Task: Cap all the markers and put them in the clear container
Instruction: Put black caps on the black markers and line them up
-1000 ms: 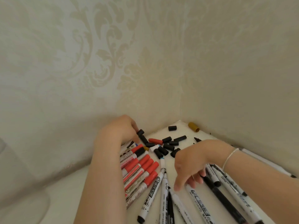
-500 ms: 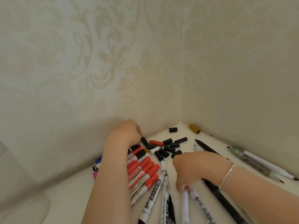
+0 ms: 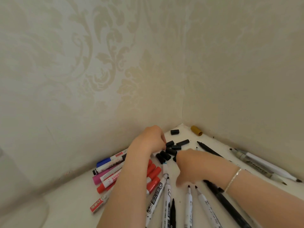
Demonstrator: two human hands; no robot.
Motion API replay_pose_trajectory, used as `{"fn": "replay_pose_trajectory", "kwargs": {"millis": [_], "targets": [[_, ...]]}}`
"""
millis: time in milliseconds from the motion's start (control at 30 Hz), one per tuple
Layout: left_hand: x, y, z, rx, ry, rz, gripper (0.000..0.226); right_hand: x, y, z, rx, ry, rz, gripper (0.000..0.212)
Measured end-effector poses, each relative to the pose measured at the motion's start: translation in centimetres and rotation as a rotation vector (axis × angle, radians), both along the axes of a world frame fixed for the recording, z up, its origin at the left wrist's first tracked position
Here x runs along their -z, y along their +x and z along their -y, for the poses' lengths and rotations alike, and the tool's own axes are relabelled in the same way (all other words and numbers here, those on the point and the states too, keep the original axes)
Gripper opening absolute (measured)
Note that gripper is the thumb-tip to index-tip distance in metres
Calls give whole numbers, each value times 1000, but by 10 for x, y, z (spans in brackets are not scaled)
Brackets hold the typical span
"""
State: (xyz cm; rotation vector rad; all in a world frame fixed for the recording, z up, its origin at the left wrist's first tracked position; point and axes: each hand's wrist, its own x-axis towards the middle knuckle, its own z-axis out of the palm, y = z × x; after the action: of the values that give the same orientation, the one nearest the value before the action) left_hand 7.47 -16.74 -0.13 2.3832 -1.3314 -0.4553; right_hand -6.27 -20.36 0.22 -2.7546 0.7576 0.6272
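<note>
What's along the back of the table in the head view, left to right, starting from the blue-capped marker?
Blue-capped marker → left hand → lone black cap → yellow-brown cap → grey and white pens along the right wall.

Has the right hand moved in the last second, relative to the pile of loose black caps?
Yes. The right hand has moved away from the white markers' barrels toward the wall corner; it now reaches the near edge of the black caps.

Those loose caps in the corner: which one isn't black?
The mustard-yellow cap, lying alone against the right-hand wall, farthest into the corner. Every other loose cap in view, like the lone black cap beside it, is black.
</note>
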Motion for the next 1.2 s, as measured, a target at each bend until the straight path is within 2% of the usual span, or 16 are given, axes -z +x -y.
{"fn": "replay_pose_trajectory", "kwargs": {"millis": [67,133,200,267,367,400,500,567,733,833,967,1067,1200], "targets": [[0,3,-1,-6,-12,4,17,-9,-4,3,58,120,11,34],[0,4,-1,-4,-14,3,17,-18,-8,-2,69,254,-99,34],[1,3,0,6,-4,-5,17,-18,-11,-12,14,251,-177,34],[2,1,0,13,16,-10,18,-14,-12,-23,-34,201,-178,33],[3,0,0,28,43,-7,20,-6,-7,-27,31,206,-154,26],[3,1,0,31,49,-8,21,-5,-5,-23,68,189,-110,18],[4,2,0,24,75,-17,23,-9,2,1,181,120,106,17],[5,2,0,21,96,-23,25,-18,2,19,260,146,301,17],[9,0,2,23,115,-21,28,-27,-5,43,477,451,809,34],[9,-2,3,20,130,2,32,-23,-6,49,596,694,1003,33],[13,-6,5,43,145,32,34,-15,-8,56,703,800,1144,14],[13,-5,3,52,109,-5,28,-13,-13,59,737,846,1168,5],[1,3,-7,9,-136,-147,21,-17,-18,59,650,808,1111,13]]}}
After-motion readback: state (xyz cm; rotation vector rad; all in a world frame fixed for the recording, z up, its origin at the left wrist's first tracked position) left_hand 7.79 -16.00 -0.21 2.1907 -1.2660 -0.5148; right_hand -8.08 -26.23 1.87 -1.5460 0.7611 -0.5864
